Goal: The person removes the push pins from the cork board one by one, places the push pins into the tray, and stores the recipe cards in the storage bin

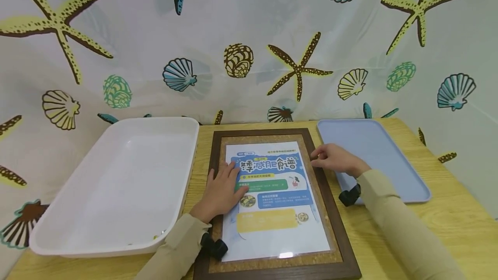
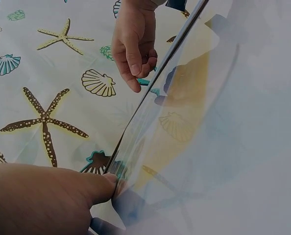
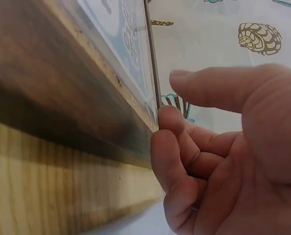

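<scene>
A brown wooden frame [image 1: 337,219] with a cork backing [image 1: 241,265] lies on the table. On the cork sits a glossy printed sheet [image 1: 276,243] with blue, green and yellow blocks and Chinese lettering. My left hand [image 1: 221,189] rests palm down with spread fingers over the sheet's left edge and the frame. In the left wrist view, the left thumb [image 2: 94,186] lies beside the sheet's shiny surface. By the frame's upper right side is my right hand [image 1: 336,159], its fingers loosely bent at the rim. The right thumb [image 3: 209,85] stands apart from the fingers, with nothing between.
A large white tray [image 1: 128,176] stands left of the frame, with small coloured bits near its front edge. To the right lies a flat blue tray [image 1: 358,137], partly beneath the right forearm. A curtain [image 1: 148,46] printed with shells and starfish hangs behind the wooden table [image 1: 447,211].
</scene>
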Demonstrator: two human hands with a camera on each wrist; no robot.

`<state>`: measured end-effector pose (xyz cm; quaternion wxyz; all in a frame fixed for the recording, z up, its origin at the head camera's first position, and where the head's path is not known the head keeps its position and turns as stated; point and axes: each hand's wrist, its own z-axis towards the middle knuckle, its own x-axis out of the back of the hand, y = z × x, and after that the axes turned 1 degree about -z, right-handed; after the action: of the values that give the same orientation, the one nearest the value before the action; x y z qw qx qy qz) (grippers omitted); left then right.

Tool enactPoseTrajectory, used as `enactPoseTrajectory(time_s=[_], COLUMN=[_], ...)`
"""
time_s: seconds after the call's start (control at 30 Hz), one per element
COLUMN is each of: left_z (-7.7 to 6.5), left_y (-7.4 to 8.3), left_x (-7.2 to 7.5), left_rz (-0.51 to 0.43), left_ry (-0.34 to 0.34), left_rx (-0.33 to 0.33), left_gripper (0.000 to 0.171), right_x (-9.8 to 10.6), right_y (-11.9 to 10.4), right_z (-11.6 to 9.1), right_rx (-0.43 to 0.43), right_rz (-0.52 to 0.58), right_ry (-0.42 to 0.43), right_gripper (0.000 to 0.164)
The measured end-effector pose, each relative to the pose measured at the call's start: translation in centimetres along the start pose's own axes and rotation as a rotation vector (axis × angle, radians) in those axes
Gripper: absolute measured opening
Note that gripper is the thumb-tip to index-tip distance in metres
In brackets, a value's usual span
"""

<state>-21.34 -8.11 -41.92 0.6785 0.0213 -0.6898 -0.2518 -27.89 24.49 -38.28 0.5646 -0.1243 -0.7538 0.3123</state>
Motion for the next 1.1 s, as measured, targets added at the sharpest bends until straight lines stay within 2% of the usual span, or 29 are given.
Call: enactPoseTrajectory(time_s=[0.2, 0.33, 0.57, 0.83, 0.93, 1.1], left_z=[-0.1, -0.1, -0.3, -0.3, -0.3, -0.2], left_y=[-0.1, -0.1, 0.0, 0.1, 0.1, 0.1], left_x=[0.0, 0.1, 0.2, 0.3, 0.3, 0.1], left_rz=[0.007, 0.021, 0.01, 0.014, 0.01, 0.012], left_ry=[-0.002, 0.004, 0.01, 0.004, 0.004, 0.007], left_rx=[-0.008, -0.012, -0.02, -0.002, -0.009, -0.011], left_gripper=[0.064, 0.063, 0.062, 0.063, 0.063, 0.063], right_x=[-0.8, -1.3, -2.0, -2.1, -2.1, -2.1], right_y=[-0.9, -1.4, -1.6, -1.1, -0.9, -0.4], right_z=[0.2, 0.3, 0.5, 0.5, 0.3, -0.1], right_rx=[-0.036, -0.078, -0.115, -0.167, -0.188, -0.135], right_rz=[-0.006, 0.01, 0.079, 0.2, 0.251, 0.283], right_ry=[-0.044, -0.037, -0.003, 0.009, 0.03, 0.029], right_gripper=[0.041, 0.041, 0.03, 0.037, 0.032, 0.023])
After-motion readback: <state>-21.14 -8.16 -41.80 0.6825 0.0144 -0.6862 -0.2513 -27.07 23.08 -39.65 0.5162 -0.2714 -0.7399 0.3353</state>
